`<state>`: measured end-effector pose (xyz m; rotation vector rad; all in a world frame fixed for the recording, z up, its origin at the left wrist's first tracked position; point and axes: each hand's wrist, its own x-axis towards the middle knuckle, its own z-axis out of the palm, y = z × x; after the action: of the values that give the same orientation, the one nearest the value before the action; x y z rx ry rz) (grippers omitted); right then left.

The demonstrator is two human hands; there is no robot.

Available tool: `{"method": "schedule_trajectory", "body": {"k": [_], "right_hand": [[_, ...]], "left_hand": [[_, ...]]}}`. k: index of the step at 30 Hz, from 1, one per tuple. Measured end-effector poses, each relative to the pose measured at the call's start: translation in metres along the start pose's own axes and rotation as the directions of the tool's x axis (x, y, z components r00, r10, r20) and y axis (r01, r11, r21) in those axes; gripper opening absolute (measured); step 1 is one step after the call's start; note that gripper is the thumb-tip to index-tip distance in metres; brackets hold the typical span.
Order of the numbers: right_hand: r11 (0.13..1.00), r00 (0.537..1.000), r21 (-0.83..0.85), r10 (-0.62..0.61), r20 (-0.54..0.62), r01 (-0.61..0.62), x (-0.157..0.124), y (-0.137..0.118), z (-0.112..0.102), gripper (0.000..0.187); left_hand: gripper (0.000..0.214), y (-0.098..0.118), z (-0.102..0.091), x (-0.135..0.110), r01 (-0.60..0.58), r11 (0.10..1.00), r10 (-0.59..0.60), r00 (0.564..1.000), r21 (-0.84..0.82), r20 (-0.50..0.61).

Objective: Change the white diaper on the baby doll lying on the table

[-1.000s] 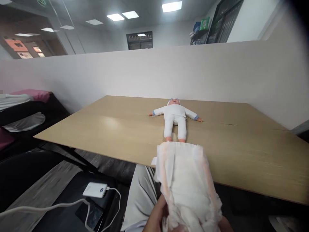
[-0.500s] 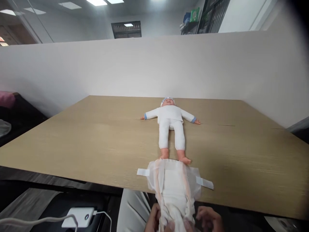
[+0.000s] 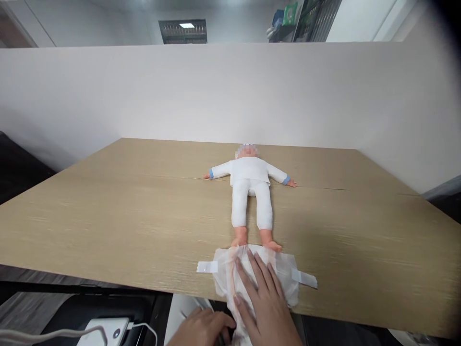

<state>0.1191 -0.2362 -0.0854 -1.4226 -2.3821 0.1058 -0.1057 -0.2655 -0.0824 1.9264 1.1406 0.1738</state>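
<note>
Hands [image 3: 266, 307] at diaper [image 3: 229, 278], right spread flat

A broad, tan, wood-grained tabletop [image 3: 118, 216], crossed by thin dark seam lines, reaches back to a smooth, low, off-white partition wall [image 3: 173, 91], whose surface falls into soft grey shadow at the left and right. Above its straight top edge show a pale grey far wall [image 3: 230, 29], a dark rectangular framed panel [image 3: 169, 33] with a bright white patch of light in it, a shelf [image 3: 284, 34] bearing blue and green items, and a dark, barred, window-like panel [image 3: 322, 21]. At the lower left, a black, smooth-topped seat [image 3: 90, 310] stands over a grey, streaked, wood-look floor [image 3: 39, 307].
</note>
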Motion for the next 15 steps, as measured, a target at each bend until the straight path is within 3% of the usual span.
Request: {"method": "schedule_trajectory", "body": {"k": [2,5,7,8,10,12,15], "right_hand": [[1.0,1.0,-0.005,-0.01,-0.004,0.01,-0.002,0.001,0.003,0.073],[1.0,1.0,0.001,0.005,-0.007,-0.005,-0.003,-0.001,0.002,0.072],[1.0,1.0,0.003,0.031,-0.002,-0.031,-0.002,-0.004,-0.001,0.07],[0.999,0.999,0.004,0.043,0.005,-0.043,-0.002,-0.005,-0.002,0.069],[0.998,0.998,0.011,0.056,0.017,-0.056,0.0,-0.005,-0.005,0.069],[0.998,0.998,0.018,0.054,0.024,-0.055,0.0,-0.004,-0.007,0.069],[0.999,0.999,0.022,0.039,0.03,-0.039,0.0,0.0,-0.008,0.07]], "left_hand": [[0.021,0.021,-0.046,0.001,-0.173,0.985,0.173,0.985,0.0,-0.028],[0.019,0.048,-0.103,0.029,-0.155,0.979,0.181,0.959,0.131,-0.22],[0.046,0.053,-0.125,0.066,-0.133,0.895,0.29,0.898,0.425,-0.331],[0.065,0.051,-0.13,0.088,-0.087,0.828,0.318,0.887,0.554,-0.336],[0.09,0.044,-0.135,0.129,-0.121,0.71,0.396,0.883,0.694,-0.251],[0.104,0.04,-0.135,0.161,-0.278,0.585,0.487,0.871,0.762,-0.056],[0.114,0.042,-0.135,0.187,-0.489,0.42,0.559,0.803,0.764,0.207]]}}
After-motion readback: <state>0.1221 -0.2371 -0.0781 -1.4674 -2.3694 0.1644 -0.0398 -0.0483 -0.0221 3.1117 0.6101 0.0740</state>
